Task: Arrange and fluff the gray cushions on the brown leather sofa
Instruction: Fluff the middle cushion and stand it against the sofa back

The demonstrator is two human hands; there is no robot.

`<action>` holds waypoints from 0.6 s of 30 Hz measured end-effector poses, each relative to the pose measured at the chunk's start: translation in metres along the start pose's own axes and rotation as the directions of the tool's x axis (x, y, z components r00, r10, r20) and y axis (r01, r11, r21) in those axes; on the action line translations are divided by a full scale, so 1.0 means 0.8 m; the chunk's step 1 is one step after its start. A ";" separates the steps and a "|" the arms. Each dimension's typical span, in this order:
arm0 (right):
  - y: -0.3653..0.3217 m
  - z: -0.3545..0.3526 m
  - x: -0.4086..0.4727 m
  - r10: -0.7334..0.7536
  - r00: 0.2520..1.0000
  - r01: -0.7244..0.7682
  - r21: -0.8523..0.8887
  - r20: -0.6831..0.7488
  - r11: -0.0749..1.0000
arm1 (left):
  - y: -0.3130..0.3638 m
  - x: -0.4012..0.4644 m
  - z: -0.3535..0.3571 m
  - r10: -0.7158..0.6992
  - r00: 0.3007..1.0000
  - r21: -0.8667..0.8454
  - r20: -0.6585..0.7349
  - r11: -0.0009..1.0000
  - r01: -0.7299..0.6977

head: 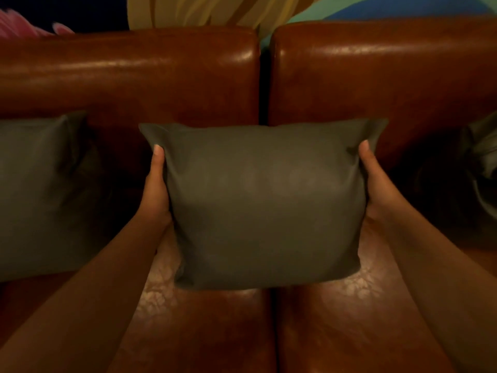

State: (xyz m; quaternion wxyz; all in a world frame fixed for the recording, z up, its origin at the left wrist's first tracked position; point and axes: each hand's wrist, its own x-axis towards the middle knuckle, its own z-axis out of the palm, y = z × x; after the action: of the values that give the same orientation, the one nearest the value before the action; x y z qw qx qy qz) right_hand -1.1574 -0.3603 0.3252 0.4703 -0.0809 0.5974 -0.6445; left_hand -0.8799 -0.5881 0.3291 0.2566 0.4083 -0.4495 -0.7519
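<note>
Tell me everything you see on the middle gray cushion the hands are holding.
The middle gray cushion is a plump, smooth rectangle of dull gray fabric with pointed top corners. It stands upright in front of the seam between the two backrests of the brown leather sofa. The left hand and right hand grip its sides, thumbs on the front. Whether its bottom edge touches the seat is unclear.

A painted wall mural [215, 10] — yellow, blue, pink — fills the background.

Three gray cushions: middle [265, 203], left [40, 195], right [484, 168]. One sofa [129, 76]. Two hands: left [156, 189], right [376, 184].
</note>
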 end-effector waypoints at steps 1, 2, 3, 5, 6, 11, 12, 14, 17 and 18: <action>-0.007 0.001 0.003 -0.051 0.999 0.051 -0.004 -0.007 0.999 | 0.006 0.004 0.004 0.042 0.999 0.000 0.016 0.999 -0.042; -0.012 0.003 0.006 -0.088 0.996 0.088 -0.008 -0.010 0.996 | 0.012 0.009 0.004 0.076 0.997 0.008 0.029 0.997 -0.076; -0.015 0.005 0.007 -0.110 0.994 0.110 -0.016 -0.016 0.994 | 0.018 0.014 0.004 0.102 0.994 0.017 0.034 0.995 -0.103; -0.009 0.005 0.009 -0.136 0.990 0.136 -0.015 -0.035 0.991 | 0.028 0.022 0.001 0.129 0.991 0.027 0.023 0.991 -0.129; -0.001 0.004 0.008 -0.137 0.989 0.136 -0.012 -0.052 0.991 | 0.030 0.025 -0.002 0.135 0.991 0.036 0.011 0.990 -0.135; 0.035 0.007 -0.005 -0.143 0.976 0.148 0.019 -0.162 0.989 | 0.008 0.022 -0.019 0.101 0.991 0.034 -0.084 0.995 -0.098; 0.035 0.009 -0.006 -0.157 0.975 0.160 0.002 -0.160 0.987 | 0.008 0.019 -0.017 0.106 0.989 0.042 -0.101 0.994 -0.102; 0.026 0.013 -0.005 -0.193 0.972 0.192 -0.020 -0.136 0.981 | 0.017 0.011 -0.006 0.141 0.981 0.035 -0.134 0.990 -0.137; 0.001 0.023 -0.003 -0.265 0.957 0.267 -0.005 -0.115 0.964 | 0.019 0.019 -0.007 0.199 0.972 -0.047 -0.123 0.977 -0.206; -0.008 0.026 -0.003 -0.312 0.942 0.311 -0.030 -0.121 0.950 | 0.021 0.020 -0.008 0.215 0.971 -0.073 -0.105 0.972 -0.223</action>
State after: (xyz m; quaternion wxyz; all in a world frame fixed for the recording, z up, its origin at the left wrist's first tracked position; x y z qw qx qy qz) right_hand -1.1454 -0.3742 0.3372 0.3241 -0.1364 0.6084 -0.7114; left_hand -0.8825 -0.6110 0.3359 0.3763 0.3809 -0.4469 -0.7167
